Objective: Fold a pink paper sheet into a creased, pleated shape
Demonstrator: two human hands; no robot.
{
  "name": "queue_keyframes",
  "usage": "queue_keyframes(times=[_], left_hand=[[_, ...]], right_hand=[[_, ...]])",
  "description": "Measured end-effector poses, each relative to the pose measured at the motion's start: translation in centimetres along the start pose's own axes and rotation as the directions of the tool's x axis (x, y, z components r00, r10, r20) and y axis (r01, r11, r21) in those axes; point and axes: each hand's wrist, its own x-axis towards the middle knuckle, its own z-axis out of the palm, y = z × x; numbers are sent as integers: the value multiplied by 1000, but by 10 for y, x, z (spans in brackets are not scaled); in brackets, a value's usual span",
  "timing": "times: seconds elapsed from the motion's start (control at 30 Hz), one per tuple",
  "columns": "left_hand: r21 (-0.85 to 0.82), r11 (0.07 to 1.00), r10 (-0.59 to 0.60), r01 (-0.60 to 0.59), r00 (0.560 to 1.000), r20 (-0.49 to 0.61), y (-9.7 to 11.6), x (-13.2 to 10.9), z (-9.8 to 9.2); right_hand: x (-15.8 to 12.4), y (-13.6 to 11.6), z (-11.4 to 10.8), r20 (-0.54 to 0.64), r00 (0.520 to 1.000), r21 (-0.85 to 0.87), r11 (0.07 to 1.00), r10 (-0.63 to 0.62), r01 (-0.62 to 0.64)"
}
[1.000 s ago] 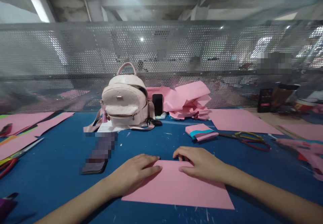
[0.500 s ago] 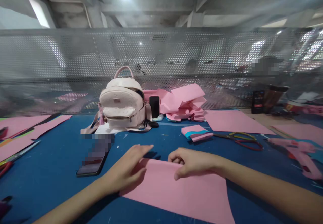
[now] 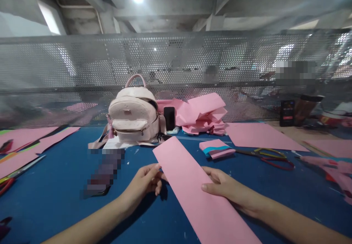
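Observation:
A pink sheet (image 3: 189, 189), paper-like and long and narrow in shape, slants over the blue table, its far end raised and its near end cut off by the frame. My right hand (image 3: 228, 187) grips the sheet's right edge, thumb on top and fingers underneath. At the left edge is my left hand (image 3: 145, 181), thumb at the border and fingers curled, one passing partly behind the sheet. Beyond the right hand lies a folded pink piece with a blue band (image 3: 216, 149). Scissors with yellow and red handles (image 3: 271, 155) lie beside it.
A pale backpack (image 3: 133, 115) stands at the back, near a crumpled pink pile (image 3: 203, 113). One phone (image 3: 106, 174) lies left. Pink sheets (image 3: 261, 137) and a pink glue gun (image 3: 330, 165) are on the right. A perforated metal screen (image 3: 176, 60) closes off the back.
The pink sheet was lying wide and flat under both hands; now it is lifted, angled and narrower. My right hand has taken its right edge, and my left hand's fingers have curled.

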Motion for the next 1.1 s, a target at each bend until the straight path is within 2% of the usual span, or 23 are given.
queue_keyframes(times=[0.13,0.3,0.43,0.5,0.67,0.83,1.0,1.07,1.1], left_hand=[[-29,1000,7,-6,999,36,-4,7,8],[-27,999,-15,18,995,96,-10,13,5],[-7,999,-46,48,989,142,-14,13,3],[7,998,-56,56,987,152,-15,13,3],[23,997,-79,76,979,186,-13,14,3],[-7,996,-80,83,974,210,-11,15,1],[-33,997,-57,65,975,215,-9,14,1],[-38,998,-45,54,976,212,-9,13,2],[-39,998,-40,49,977,207,-9,13,2]], right_hand=[[2,4,7,78,997,44,999,3,-6],[8,7,6,191,982,45,999,-3,-5],[11,15,-9,101,983,-195,972,152,-131],[12,19,-15,101,975,-217,960,200,-174],[20,22,-11,253,966,-1,999,52,-53],[22,22,-6,221,975,41,999,18,-28],[24,19,-6,277,960,104,995,-33,4],[25,20,-5,267,963,85,996,-24,1],[25,20,-5,238,971,23,1000,-8,3]])
